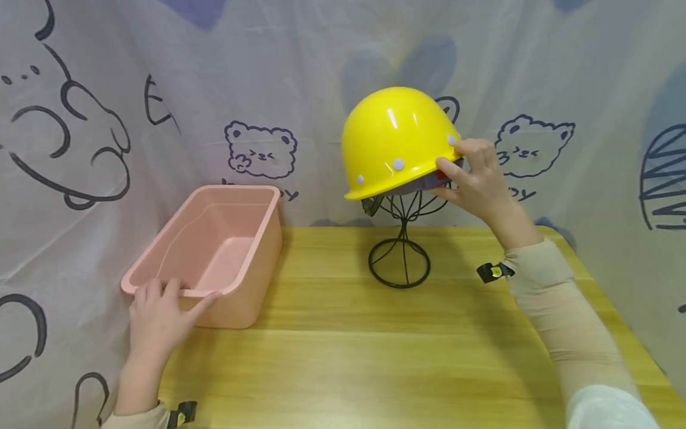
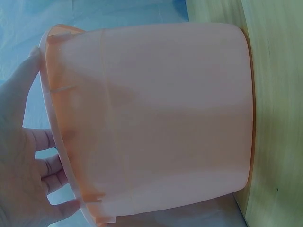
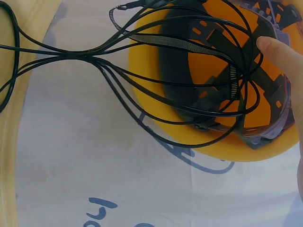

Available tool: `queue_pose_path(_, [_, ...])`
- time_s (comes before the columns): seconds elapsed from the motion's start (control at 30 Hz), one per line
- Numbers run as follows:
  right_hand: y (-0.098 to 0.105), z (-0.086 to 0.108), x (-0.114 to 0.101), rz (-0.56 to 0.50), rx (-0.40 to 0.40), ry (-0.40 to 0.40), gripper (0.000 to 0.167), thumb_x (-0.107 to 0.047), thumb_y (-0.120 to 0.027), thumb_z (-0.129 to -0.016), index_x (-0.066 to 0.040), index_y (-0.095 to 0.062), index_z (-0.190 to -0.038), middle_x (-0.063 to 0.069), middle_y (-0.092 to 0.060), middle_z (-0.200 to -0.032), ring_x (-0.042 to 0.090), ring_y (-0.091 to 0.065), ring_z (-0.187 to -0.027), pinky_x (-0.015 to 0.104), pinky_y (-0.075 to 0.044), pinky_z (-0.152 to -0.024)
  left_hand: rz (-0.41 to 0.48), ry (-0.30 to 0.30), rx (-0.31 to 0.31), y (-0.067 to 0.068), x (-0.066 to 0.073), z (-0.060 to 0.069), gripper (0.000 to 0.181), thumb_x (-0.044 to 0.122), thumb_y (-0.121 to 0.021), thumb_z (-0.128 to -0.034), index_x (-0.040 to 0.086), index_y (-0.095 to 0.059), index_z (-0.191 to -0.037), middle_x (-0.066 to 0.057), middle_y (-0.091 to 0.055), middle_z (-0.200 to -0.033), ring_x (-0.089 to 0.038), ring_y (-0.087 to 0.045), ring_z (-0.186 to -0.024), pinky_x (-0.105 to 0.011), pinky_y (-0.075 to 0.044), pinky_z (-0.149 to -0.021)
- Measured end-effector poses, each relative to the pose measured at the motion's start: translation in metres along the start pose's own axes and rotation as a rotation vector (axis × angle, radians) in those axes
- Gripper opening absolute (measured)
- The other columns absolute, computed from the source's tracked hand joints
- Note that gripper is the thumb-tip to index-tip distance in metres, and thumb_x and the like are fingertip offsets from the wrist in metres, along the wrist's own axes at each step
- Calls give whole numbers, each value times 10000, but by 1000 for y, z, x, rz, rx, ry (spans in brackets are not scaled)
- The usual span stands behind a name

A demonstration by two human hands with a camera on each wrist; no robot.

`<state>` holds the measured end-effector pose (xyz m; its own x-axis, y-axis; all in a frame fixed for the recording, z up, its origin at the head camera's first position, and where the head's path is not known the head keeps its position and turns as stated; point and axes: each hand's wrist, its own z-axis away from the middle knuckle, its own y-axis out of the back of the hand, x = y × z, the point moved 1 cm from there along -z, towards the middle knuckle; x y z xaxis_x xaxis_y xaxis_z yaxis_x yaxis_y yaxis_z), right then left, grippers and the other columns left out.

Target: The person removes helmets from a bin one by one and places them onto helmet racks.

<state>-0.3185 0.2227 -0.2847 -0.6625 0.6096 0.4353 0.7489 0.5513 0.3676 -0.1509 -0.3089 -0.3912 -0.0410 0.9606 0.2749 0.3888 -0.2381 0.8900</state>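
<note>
A yellow hard hat (image 1: 399, 140) sits tilted over the top of a black wire stand (image 1: 404, 229), its brim lower on the left. My right hand (image 1: 479, 179) grips the hat's right edge, with the thumb reaching under the brim. From the right wrist view, the wire loops lie inside the hat's shell, close to its dark straps and a grey chin strap (image 3: 182, 43). Whether the stand bears the hat's weight, I cannot tell. On the left, my left hand (image 1: 161, 322) holds the near rim of a pink plastic bin (image 1: 262, 280), fingers hooked over the edge.
Both the bin and the stand are on a wooden table (image 1: 343, 357). A pale cloth (image 1: 316, 89) printed with cartoon bears hangs behind the table and along both sides. The bin's visible inside holds nothing.
</note>
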Motion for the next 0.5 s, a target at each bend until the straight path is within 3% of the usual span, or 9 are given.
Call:
queue_pose_path(0.3, [0, 6, -5, -1, 19, -17, 675, -256, -884, -601, -134, -489, -1134, 195, -410, -1153, 375, -396, -1045, 507, -373, -868, -5, -5, 26, 0, 0, 1, 632, 638, -641, -816, 47, -549, -1021, -274, -452, -1032, -511, -378, -1080, -611, -299, -852])
queue_pose_path(0.5, [-1, 9, -7, 10, 31, -37, 592, -323, -844, -710, -142, -485, -1144, 193, -418, -1161, 370, -401, -1051, 508, -369, -863, 2, -7, 25, 0, 0, 1, 638, 642, -628, -825, 43, -548, -1030, -283, -454, -1057, -514, -374, -1095, -615, -295, -867])
